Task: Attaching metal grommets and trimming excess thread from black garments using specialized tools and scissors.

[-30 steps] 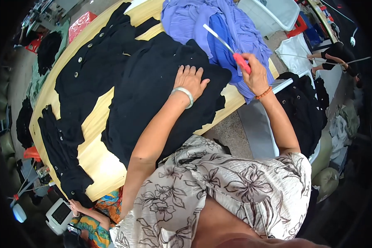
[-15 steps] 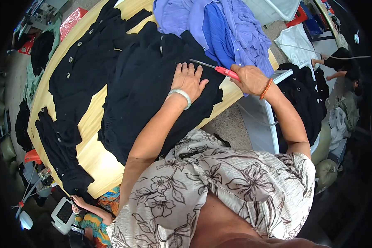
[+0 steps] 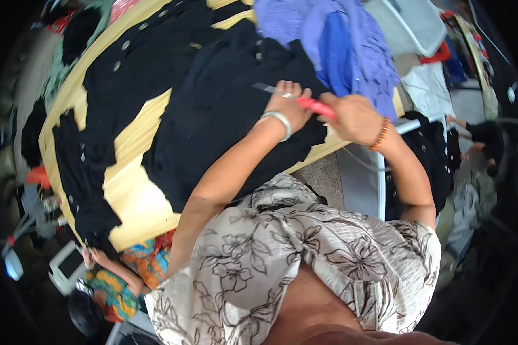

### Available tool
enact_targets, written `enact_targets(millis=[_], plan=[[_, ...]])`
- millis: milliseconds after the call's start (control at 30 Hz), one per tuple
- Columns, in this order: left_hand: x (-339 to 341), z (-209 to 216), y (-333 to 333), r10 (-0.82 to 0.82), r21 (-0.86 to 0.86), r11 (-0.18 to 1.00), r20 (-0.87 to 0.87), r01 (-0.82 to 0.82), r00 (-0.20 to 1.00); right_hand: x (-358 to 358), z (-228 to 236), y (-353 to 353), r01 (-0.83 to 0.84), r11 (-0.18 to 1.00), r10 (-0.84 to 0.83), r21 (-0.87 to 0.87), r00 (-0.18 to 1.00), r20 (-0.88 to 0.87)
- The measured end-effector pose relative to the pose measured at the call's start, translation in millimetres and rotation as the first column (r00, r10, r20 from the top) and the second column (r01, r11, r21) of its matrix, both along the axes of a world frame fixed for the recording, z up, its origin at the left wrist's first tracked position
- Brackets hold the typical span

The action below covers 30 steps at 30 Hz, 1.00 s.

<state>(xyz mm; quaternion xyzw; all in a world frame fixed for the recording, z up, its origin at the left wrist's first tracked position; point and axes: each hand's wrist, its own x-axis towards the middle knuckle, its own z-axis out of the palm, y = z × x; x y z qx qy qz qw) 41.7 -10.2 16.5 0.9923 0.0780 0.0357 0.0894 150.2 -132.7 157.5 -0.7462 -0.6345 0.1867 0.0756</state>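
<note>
R hand (image 3: 357,118): grip clamped on the handle of a red-handled tool (image 3: 317,108), held to the R of the L hand (image 3: 292,109), just beside it. Tool's thin metal blade (image 3: 263,87) is pointed L & slightly away from the body; its tip is seen above the black garment (image 3: 218,115), approx. level w/ the L fingers. Blade is blurred; whether cloth or fingers are touched by it can't be told.

L hand is laid on the same garment, nr its R side, fingers bent & pointed to the far side. Whether its grip is together on cloth or apart can't be told (blur). A pale bangle (image 3: 279,122) is worn on the L wrist, an orange beaded bracelet (image 3: 381,135) on the R.

Garment is spread mid-table, on the pale wooden table (image 3: 141,190). To its L, a black buttoned garment (image 3: 132,69) is laid out, & nr the L edge a narrow black piece (image 3: 80,167) w/ buttons. Beyond the R hand, purple cloth (image 3: 288,23) is heaped, w/ a deeper blue piece (image 3: 335,54) in it. Off the table's R end, black clothing (image 3: 414,152) is piled. Lower L, a co-worker's hands (image 3: 92,257) are held nr the narrow piece's end.
</note>
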Motion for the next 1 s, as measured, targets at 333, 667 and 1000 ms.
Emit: enact_targets(millis=[333,667,1000], plan=[[-146.2,78.8,18.5,0.42,-0.211,0.904,0.286,-0.372,0.861,-8.5,13.7,-28.2,0.056,0.997,-0.051,0.048,0.993,-0.105],[-253.4,14.3,29.5,0.745,-0.654,0.619,0.313,-0.435,0.589,-87.7,17.8,46.3,-0.401,0.914,0.398,-0.06,0.916,-0.052],[-296.6,10.4,52.8,0.944,-0.945,-0.223,-0.148,0.24,0.294,-124.2,19.8,92.4,-0.481,0.87,0.451,-0.108,0.865,-0.22]])
